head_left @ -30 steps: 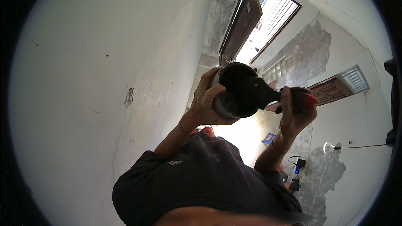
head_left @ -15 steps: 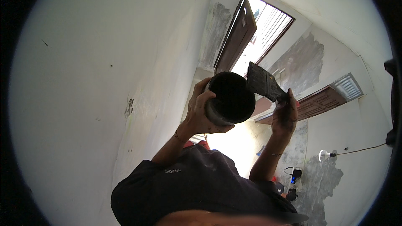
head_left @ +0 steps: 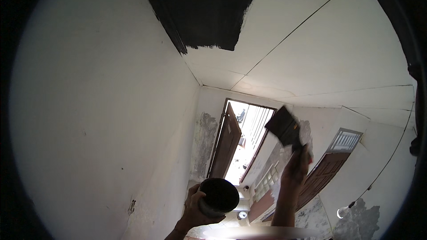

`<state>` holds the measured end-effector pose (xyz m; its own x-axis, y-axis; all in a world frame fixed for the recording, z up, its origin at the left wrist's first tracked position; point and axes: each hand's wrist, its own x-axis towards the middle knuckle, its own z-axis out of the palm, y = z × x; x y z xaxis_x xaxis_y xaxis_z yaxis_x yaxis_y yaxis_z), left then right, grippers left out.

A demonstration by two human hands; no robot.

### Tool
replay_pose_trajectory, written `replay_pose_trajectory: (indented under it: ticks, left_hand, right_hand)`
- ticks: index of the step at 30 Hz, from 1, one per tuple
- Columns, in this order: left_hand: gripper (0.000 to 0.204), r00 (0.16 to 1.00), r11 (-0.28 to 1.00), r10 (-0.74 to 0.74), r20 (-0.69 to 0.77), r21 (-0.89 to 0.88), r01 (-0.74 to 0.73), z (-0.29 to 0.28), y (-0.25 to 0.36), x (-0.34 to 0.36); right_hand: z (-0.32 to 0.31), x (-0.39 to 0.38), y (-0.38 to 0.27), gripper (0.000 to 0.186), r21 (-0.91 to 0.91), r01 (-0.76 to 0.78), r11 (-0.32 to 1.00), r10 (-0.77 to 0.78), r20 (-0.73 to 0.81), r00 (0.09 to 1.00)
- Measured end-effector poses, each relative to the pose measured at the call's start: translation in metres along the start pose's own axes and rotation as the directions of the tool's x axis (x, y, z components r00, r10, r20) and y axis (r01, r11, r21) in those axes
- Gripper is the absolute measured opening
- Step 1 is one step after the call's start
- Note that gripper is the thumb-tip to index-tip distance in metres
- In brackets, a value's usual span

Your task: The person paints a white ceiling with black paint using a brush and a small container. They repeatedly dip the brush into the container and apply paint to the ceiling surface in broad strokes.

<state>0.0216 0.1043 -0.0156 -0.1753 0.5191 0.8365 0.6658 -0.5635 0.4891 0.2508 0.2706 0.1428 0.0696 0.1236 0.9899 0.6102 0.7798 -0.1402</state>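
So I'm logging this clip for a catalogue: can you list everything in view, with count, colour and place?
Round black paint pot: one, black, lower centre, in the left hand.
Wide flat paintbrush: one, black bristles, right of centre, raised in the right hand.
Black painted patch: one, black, on the ceiling at top.
White ceiling panels: several, white, upper right.
White wall: one, left side.
Open brown wooden door: one, centre, beside a bright doorway.
Brown louvred door: one, right.
Left hand: one, bottom centre.
Right hand: one, lower right of centre.

Black-loaded paintbrush [head_left: 284, 126] raised; round black paint pot [head_left: 218, 195] below.
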Motion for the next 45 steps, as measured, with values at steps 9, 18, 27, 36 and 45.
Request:
replay_pose_trajectory:
  ticks: [9, 18, 27, 36, 45]
  left_hand:
    - [0.103, 0.999, 1.0, 0.024, -0.035, -0.003, -0.024, -0.007, 0.012, -0.003]
    - [0.111, 0.992, 0.999, -0.032, -0.122, -0.032, 0.029, -0.016, 0.014, -0.015]
    - [0.111, 0.989, 0.998, -0.059, -0.136, 0.021, 0.063, -0.022, 0.011, -0.022]
    - [0.103, 0.993, 0.998, -0.052, -0.107, -0.027, 0.049, -0.017, 0.014, -0.018]
    - [0.102, 0.991, 0.999, -0.021, -0.13, -0.029, 0.017, -0.02, 0.016, -0.013]
  right_hand:
    - [0.065, 0.23, -0.03, 0.022, 0.199, 0.627, 0.753, -0.569, -0.279, 0.773]
    - [0.14, 0.264, -0.046, 0.017, 0.123, 0.715, 0.688, -0.713, -0.064, 0.698]
    - [0.14, 0.278, -0.051, 0.015, 0.151, 0.691, 0.707, -0.691, -0.058, 0.72]
    - [0.102, 0.324, -0.084, 0.009, 0.124, 0.752, 0.647, -0.741, -0.13, 0.659]
    - [0.023, 0.321, -0.103, 0.013, -0.043, 0.802, 0.595, -0.756, -0.367, 0.541]
